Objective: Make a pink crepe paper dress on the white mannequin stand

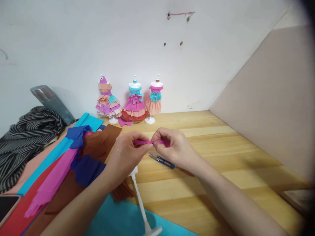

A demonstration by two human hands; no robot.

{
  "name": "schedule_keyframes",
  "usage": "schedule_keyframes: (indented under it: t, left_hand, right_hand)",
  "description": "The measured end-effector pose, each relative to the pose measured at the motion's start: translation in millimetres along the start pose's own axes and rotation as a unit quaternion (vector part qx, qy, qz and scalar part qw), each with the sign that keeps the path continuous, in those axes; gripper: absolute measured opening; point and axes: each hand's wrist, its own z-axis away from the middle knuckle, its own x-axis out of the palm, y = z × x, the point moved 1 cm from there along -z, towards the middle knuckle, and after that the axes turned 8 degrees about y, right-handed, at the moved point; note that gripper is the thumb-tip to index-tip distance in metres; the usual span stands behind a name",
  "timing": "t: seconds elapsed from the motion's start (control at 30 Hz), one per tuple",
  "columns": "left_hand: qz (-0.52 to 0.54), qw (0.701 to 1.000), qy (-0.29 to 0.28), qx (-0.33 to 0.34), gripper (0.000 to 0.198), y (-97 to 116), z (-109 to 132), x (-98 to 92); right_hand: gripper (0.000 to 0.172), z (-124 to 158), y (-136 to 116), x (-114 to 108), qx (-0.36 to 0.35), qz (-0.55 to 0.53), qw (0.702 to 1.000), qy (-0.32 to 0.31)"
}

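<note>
A narrow, gathered strip of magenta crepe paper [143, 142] stretches between my two hands above the wooden table. My left hand [128, 149] pinches it from the left, and my right hand [172, 144] pinches it close by, thumbs almost meeting. Blue-handled thread snips [162, 160] lie on the table just below my right hand. Under my left hand, a white stand [139, 196] is tilted or lying down, its upper end partly hidden by the hand. Pleated brown paper [123, 191] rests beside the stand.
Three small mannequins in paper dresses, a purple-peach one [108, 101], a magenta-red one [135, 103] and a peach one [154, 100], stand by the wall. Coloured crepe paper [56, 177], striped cloth [31, 131] and a grey bottle [54, 103] crowd the left. Turquoise paper [115, 216] lies in front.
</note>
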Motion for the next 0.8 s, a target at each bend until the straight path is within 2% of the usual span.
schedule_keyframes:
  t: [0.17,0.3,0.57,0.73,0.8]
  left_hand:
    - [-0.070,0.996,0.007,0.046,0.009,8.4,2.1,-0.5]
    - [-0.094,0.993,0.017,0.063,0.006,7.1,1.3,-0.4]
    - [-0.072,0.996,0.002,0.059,0.012,2.0,-1.1,-1.9]
    - [-0.033,0.998,-0.006,0.061,0.009,1.6,-2.9,-5.4]
    - [-0.031,0.998,-0.007,0.060,0.009,1.2,-3.6,-6.3]
  right_hand:
    - [0.013,0.4,-2.6,0.1,-0.002,0.006,1.000,-0.002]
    - [0.013,0.6,-3.2,0.3,-0.009,0.007,1.000,-0.003]
    - [0.014,-0.6,-1.5,0.3,-0.031,0.000,1.000,-0.002]
    - [0.010,0.0,-0.2,-5.1,-0.029,-0.014,0.999,-0.039]
    - [0.015,-0.5,-0.7,-7.4,-0.030,-0.005,0.998,-0.054]
